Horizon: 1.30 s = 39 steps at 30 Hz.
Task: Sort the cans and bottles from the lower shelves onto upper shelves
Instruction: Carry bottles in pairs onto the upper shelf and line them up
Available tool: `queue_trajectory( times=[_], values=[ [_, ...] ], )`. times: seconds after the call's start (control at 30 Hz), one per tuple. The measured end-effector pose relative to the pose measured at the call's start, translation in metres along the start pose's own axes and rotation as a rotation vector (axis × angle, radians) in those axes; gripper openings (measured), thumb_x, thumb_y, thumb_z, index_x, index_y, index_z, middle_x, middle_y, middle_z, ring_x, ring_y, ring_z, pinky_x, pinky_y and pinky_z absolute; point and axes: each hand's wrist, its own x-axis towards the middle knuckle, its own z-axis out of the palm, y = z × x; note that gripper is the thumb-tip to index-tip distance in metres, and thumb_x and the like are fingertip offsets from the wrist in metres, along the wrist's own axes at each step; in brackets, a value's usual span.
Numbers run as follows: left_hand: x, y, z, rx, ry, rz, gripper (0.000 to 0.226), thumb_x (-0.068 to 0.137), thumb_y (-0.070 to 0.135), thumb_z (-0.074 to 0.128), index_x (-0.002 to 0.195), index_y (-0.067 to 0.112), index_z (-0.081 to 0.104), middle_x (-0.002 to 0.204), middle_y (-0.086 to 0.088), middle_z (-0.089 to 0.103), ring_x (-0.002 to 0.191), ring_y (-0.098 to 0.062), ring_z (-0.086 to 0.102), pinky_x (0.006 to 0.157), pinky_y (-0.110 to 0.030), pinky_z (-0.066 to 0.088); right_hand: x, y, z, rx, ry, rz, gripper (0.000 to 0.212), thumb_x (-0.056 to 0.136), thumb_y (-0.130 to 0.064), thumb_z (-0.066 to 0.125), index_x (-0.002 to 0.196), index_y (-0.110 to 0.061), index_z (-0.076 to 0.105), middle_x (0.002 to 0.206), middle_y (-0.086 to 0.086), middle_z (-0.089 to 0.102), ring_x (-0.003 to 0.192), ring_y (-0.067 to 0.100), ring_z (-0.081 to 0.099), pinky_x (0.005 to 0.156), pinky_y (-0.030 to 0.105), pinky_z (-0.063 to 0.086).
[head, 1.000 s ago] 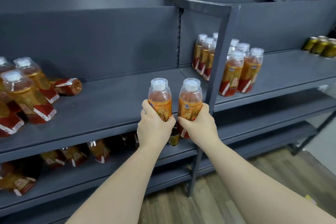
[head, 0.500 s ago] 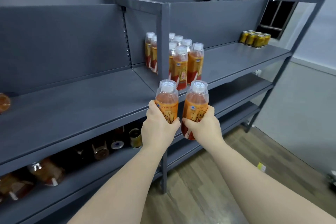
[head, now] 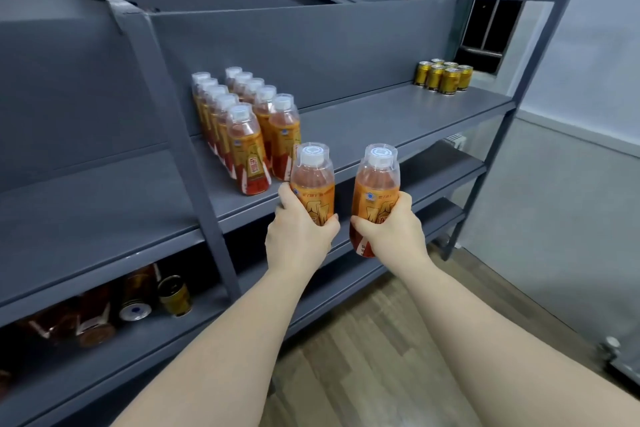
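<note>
Held upright, side by side, in front of the grey metal upper shelf (head: 381, 121): left bottle (head: 312, 184) with the left hand (head: 298, 236) curled round it, right bottle (head: 377, 184) with the right hand (head: 391, 232) curled round it. Smooth clear plastic, white caps, orange labels. Just behind, two rows of bottles (head: 242, 125), standing. Farther along, round gold cans (head: 443, 76). To the left, a slanted grey post (head: 180, 135). Down on the lower shelf (head: 114, 367), a tipped can (head: 175, 295).

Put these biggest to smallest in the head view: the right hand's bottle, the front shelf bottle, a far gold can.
1. the bottle in the right hand, nearest the camera.
2. the front shelf bottle: same kind, probably just looks smaller from distance.
3. the far gold can: smallest-looking, but farthest, so real size is unsure.
</note>
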Motion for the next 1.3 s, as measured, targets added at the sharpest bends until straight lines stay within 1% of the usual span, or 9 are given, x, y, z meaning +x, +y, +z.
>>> queue_trajectory(
  times=[0.17,0.33,0.43,0.5,0.6,0.8,0.97,1.1,1.3],
  values=[
    [0.014,0.039,0.038,-0.043,-0.01,-0.025,0.088,0.08,0.05,0.077,0.143,0.022,0.021,0.13,-0.005,0.054,0.115,-0.03,0.06,0.087,-0.041,0.051,0.04,0.021,-0.03,0.012,0.016,0.018,0.056,0.083,-0.04,0.077,0.112,-0.026,0.031,0.096,-0.009,0.05,0.087,0.014,0.053,0.06,0.022,0.039],
    [0.044,0.066,0.071,-0.035,-0.022,-0.014,0.085,0.08,0.051,0.077,0.138,0.022,0.022,0.128,-0.005,0.054,0.112,-0.03,0.061,0.087,-0.043,0.055,0.085,0.03,-0.044,0.035,0.011,0.014,0.056,0.082,-0.041,0.077,0.114,-0.027,0.033,0.101,-0.009,0.053,0.092,0.013,0.056,0.063,0.022,0.041],
    [0.075,0.078,0.086,-0.056,-0.001,-0.012,0.085,0.08,0.049,0.076,0.139,0.02,0.023,0.127,-0.007,0.054,0.111,-0.032,0.06,0.088,-0.044,0.053,0.121,0.029,-0.045,0.054,0.018,-0.007,0.058,0.081,-0.041,0.078,0.116,-0.027,0.035,0.104,-0.008,0.056,0.094,0.014,0.058,0.069,0.026,0.046],
    [0.097,0.083,0.095,-0.075,0.016,-0.01,0.085,0.081,0.049,0.075,0.141,0.019,0.023,0.127,-0.008,0.054,0.111,-0.033,0.06,0.089,-0.045,0.053,0.146,0.024,-0.042,0.065,0.017,-0.025,0.058,0.081,-0.04,0.078,0.116,-0.027,0.035,0.105,-0.007,0.057,0.093,0.013,0.058,0.067,0.024,0.046],
    [0.136,0.088,0.105,-0.081,0.033,-0.013,0.084,0.082,0.048,0.074,0.14,0.018,0.02,0.128,-0.01,0.053,0.11,-0.036,0.06,0.09,-0.048,0.053,0.185,0.015,-0.034,0.084,-0.001,-0.033,0.058,0.081,-0.038,0.079,0.117,-0.025,0.035,0.106,-0.006,0.059,0.091,0.011,0.059,0.061,0.018,0.042],
    [0.205,0.085,0.119,-0.1,0.073,-0.082,0.084,0.084,0.047,0.074,0.142,0.019,0.02,0.133,-0.01,0.05,0.116,-0.035,0.056,0.088,-0.043,0.048,0.254,-0.001,-0.008,0.063,-0.042,-0.075,0.056,0.082,-0.038,0.078,0.115,-0.026,0.034,0.101,-0.009,0.055,0.091,0.012,0.056,0.062,0.019,0.042],
    [0.248,0.079,0.129,-0.106,0.126,-0.14,0.082,0.085,0.046,0.074,0.142,0.019,0.021,0.133,-0.01,0.05,0.117,-0.037,0.056,0.088,-0.044,0.048,0.295,-0.008,0.018,0.055,-0.089,-0.095,0.055,0.084,-0.037,0.077,0.115,-0.026,0.033,0.107,-0.006,0.055,0.095,0.015,0.056,0.074,0.027,0.044],
    [0.276,0.076,0.138,-0.107,0.151,-0.176,0.08,0.086,0.044,0.073,0.141,0.02,0.019,0.133,-0.01,0.05,0.117,-0.039,0.056,0.086,-0.044,0.048,0.329,-0.014,0.039,0.04,-0.136,-0.11,0.055,0.083,-0.038,0.078,0.114,-0.025,0.035,0.107,-0.004,0.057,0.097,0.018,0.058,0.076,0.03,0.044],
    [0.315,0.064,0.15,-0.091,0.236,-0.275,0.083,0.086,0.041,0.073,0.145,0.019,0.02,0.135,-0.012,0.05,0.119,-0.041,0.056,0.09,-0.046,0.049,0.379,-0.02,0.076,0.068,-0.243,-0.164,0.055,0.081,-0.034,0.079,0.114,-0.023,0.037,0.105,-0.005,0.059,0.095,0.019,0.059,0.078,0.032,0.046]
  ],
)
